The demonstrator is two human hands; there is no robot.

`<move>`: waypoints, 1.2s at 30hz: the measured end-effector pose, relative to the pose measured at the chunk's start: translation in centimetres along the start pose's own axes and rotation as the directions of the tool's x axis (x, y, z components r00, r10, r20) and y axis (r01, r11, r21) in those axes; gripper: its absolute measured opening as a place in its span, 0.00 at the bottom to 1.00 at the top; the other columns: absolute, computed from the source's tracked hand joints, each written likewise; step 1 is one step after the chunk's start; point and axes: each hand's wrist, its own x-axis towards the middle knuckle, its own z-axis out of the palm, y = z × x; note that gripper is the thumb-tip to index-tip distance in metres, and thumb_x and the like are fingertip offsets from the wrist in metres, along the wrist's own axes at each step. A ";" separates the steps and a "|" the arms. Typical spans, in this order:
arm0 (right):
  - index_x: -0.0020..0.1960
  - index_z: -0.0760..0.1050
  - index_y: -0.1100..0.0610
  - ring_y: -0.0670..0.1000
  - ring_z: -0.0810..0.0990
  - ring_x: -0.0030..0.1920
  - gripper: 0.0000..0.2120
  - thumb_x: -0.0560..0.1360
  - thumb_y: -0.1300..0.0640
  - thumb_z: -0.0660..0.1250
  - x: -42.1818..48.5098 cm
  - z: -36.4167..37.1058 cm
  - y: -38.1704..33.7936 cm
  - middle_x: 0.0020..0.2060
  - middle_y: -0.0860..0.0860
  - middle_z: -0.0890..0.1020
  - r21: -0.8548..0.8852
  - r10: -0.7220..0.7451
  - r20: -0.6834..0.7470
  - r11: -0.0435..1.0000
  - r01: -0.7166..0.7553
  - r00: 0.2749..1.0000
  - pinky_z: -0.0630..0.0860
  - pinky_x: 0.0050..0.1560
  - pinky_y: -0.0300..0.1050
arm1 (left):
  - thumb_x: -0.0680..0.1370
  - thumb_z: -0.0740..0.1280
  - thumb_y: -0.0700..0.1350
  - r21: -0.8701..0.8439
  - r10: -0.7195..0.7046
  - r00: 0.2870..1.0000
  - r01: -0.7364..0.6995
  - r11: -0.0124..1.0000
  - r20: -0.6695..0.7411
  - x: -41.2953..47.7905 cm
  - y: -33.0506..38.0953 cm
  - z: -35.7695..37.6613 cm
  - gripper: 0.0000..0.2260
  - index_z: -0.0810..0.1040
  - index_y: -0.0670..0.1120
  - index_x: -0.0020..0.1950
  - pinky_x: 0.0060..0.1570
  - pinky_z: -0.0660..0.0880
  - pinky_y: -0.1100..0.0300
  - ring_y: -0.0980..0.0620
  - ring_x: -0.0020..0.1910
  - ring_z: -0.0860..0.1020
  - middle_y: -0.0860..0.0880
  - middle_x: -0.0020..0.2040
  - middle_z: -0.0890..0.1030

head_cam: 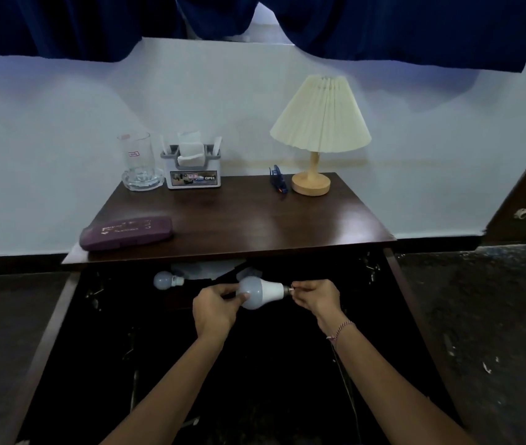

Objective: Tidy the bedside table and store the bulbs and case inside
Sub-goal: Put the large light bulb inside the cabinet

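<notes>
Head view: both forearms reach forward into the open drawer below the desk top.
Left grip: closed, fingers curled round the frosted dome of the large bulb.
Right grip: closed, fingertips pinching the metal cap at the bulb's other end.
Large bulb: spans the gap between the two grips, lying about level over the dark drawer floor. Cannot tell whether it touches the floor.
Small bulb: beyond the left grip and to its left, lying in the drawer just under the desk's front edge.
Case: purple, further beyond and left of the left grip, up on the desk top at its near left corner. Not yet stored.
Step in hand (judged): laying the large bulb down in the drawer.
Method note: lower both grips together and keep the bulb level. Set it near the small bulb without knocking it. Let go of the cap first and the dome last.
Risk (judged): a round dome may roll, so check that it settles.
Space: leave floor on the left-grip side free for the case.
Not part of the task: lamp, glass and tissue holder, at the far edge, well beyond both grips.
</notes>
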 end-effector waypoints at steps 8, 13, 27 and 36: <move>0.55 0.77 0.71 0.55 0.78 0.44 0.13 0.71 0.75 0.63 6.3 -1.5 2.9 0.48 0.65 0.80 -0.058 -0.017 -0.131 0.998 0.009 0.991 0.76 0.49 0.44 | 0.74 0.69 0.43 0.003 -0.033 0.999 0.033 0.999 0.033 4.3 -0.8 6.4 0.08 0.84 0.46 0.51 0.48 0.76 0.60 0.46 0.50 0.81 0.44 0.50 0.85; 0.54 0.78 0.68 0.58 0.80 0.51 0.13 0.71 0.74 0.64 9.2 -2.0 3.2 0.52 0.64 0.81 -0.068 -0.053 -0.213 0.997 0.039 0.976 0.76 0.59 0.50 | 0.74 0.63 0.41 -0.066 -0.031 0.997 0.036 0.997 0.072 6.1 -0.7 8.8 0.11 0.84 0.45 0.51 0.40 0.76 0.58 0.46 0.41 0.81 0.43 0.44 0.84; 0.54 0.78 0.68 0.62 0.78 0.57 0.13 0.70 0.74 0.64 12.4 -1.5 3.5 0.54 0.65 0.80 -0.076 -0.072 -0.245 0.996 0.056 0.967 0.73 0.64 0.55 | 0.74 0.65 0.44 -0.079 0.000 1.000 0.002 0.997 0.017 9.1 0.3 11.1 0.08 0.81 0.41 0.44 0.40 0.67 0.62 0.53 0.37 0.74 0.50 0.38 0.78; 0.53 0.77 0.69 0.52 0.75 0.47 0.12 0.70 0.73 0.65 14.3 -1.1 3.1 0.53 0.65 0.81 -0.118 -0.090 -0.249 0.991 0.062 0.964 0.69 0.40 0.33 | 0.73 0.64 0.40 0.014 -0.021 0.998 0.020 1.000 0.055 10.3 1.0 11.9 0.03 0.75 0.41 0.41 0.41 0.67 0.61 0.48 0.41 0.73 0.49 0.37 0.74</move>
